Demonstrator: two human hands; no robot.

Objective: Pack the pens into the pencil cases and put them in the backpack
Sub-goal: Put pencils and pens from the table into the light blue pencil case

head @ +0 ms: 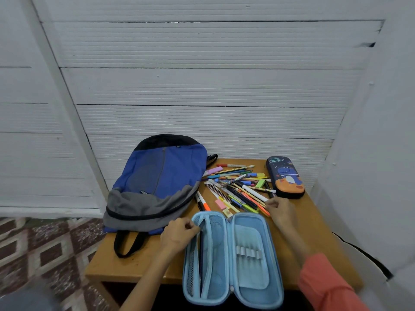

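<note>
A light blue pencil case [249,261] lies open at the table's near edge, with a dark pen [201,254] in its left half. My left hand [179,234] pinches the mesh flap at the top of that left half. My right hand [280,209] pinches the near end of a pen at the edge of the pile of pens and pencils [238,187]. A second pencil case [286,177], dark with a cartoon print, lies closed at the far right. The blue and grey backpack [155,182] lies flat on the left, zipped.
The small wooden table [314,223] stands against a white slatted wall. Pink erasers [220,204] and a green one [260,183] lie among the pens. The backpack's black strap [125,243] loops near the front left. Patterned floor shows to the left.
</note>
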